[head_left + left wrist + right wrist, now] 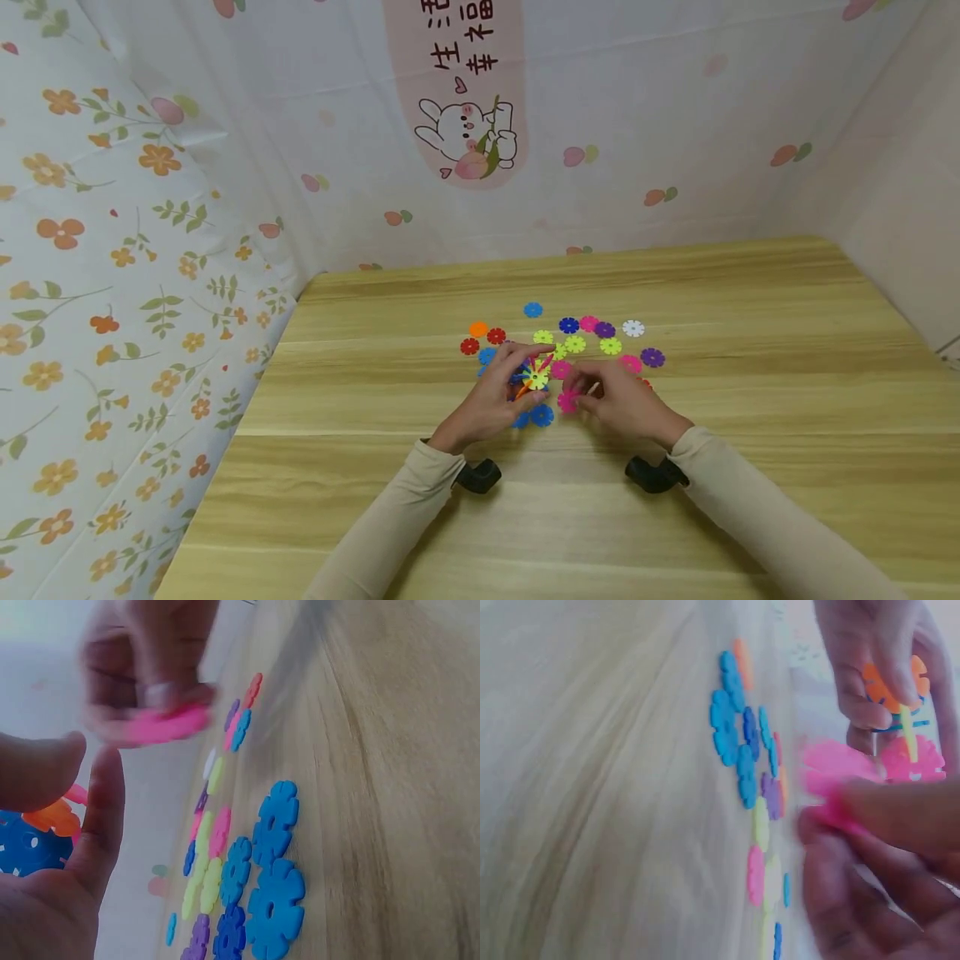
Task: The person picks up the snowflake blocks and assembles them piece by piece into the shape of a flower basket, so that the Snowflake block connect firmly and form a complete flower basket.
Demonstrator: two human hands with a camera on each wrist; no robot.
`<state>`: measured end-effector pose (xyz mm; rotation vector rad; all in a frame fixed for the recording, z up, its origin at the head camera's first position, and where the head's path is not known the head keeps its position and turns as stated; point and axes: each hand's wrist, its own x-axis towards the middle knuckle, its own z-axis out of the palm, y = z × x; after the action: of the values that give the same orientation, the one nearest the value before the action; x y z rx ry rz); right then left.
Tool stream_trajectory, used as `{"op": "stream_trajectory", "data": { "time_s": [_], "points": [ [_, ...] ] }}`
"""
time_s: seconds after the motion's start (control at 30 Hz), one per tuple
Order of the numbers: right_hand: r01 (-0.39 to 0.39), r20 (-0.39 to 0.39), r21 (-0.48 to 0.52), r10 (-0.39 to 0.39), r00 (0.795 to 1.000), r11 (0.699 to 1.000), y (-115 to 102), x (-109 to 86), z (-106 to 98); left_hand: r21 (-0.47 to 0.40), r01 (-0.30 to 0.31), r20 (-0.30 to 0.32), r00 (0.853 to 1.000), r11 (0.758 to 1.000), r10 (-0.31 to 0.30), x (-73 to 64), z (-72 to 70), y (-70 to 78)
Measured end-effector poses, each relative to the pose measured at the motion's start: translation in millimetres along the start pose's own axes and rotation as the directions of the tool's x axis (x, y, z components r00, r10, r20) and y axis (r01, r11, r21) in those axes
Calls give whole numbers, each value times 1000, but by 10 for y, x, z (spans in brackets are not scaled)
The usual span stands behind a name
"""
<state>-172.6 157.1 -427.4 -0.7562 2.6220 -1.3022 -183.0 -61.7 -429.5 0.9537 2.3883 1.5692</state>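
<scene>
My left hand [487, 398] holds a joined cluster of notched plastic snowflake discs [536, 379], with yellow, orange, blue and pink pieces in it. Part of that cluster is hidden by the fingers; an orange disc [889, 686] and a pink disc [915, 759] of it show in the right wrist view. Beside it, my right hand [626, 398] pinches a single pink snowflake disc [567, 402] between thumb and fingers. This disc looks blurred in both wrist views and is close to the cluster; whether they touch I cannot tell.
Loose snowflake discs lie flat on the wooden table [337, 467] around and beyond the hands: blue ones [275, 907], a white one [633, 328], an orange one [478, 330], red, yellow, pink and purple. A printed cloth [637, 108] hangs behind the table.
</scene>
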Motion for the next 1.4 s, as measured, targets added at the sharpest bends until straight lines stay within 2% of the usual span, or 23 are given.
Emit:
{"op": "stream_trajectory", "data": {
  "time_s": [0.07, 0.17, 0.27, 0.4, 0.77, 0.97, 1.13, 1.27, 1.4],
  "points": [
    [40, -104, 13, -38, 994, 999, -22, 7, -19, 23, -5, -6, 1000, 1000, 5, 4, 1, 24],
    [112, -219, -9, -111, 969, 994, -48, 28, -24, 35, -3, -13, 1000, 999, 3, 0, -5, 133],
    [171, -274, -34, -173, 946, 985, -68, 40, -18, 36, -7, -13, 1000, 999, 8, -13, -25, 286],
    [211, -315, -75, -224, 922, 975, -85, 36, -14, 49, -15, -3, 1000, 999, 15, -20, -39, 397],
    [281, -329, -217, -341, 880, 935, -113, 37, 1, 50, -14, 19, 1000, 999, 13, -22, -16, 447],
    [298, -347, -259, -376, 859, 919, -137, 29, -14, 78, -26, 47, 999, 997, 22, 23, 26, 403],
    [339, -339, -274, -421, 842, 900, -162, 25, -32, 46, -26, 74, 997, 999, 22, 57, 58, 338],
    [350, -327, -279, -431, 841, 894, -171, 23, -29, 58, -16, 83, 996, 998, 12, 83, 110, 163],
    [357, -298, -282, -435, 850, 890, -173, 25, -12, 61, -16, 99, 995, 998, 10, 77, 119, 88]
  ]
}}
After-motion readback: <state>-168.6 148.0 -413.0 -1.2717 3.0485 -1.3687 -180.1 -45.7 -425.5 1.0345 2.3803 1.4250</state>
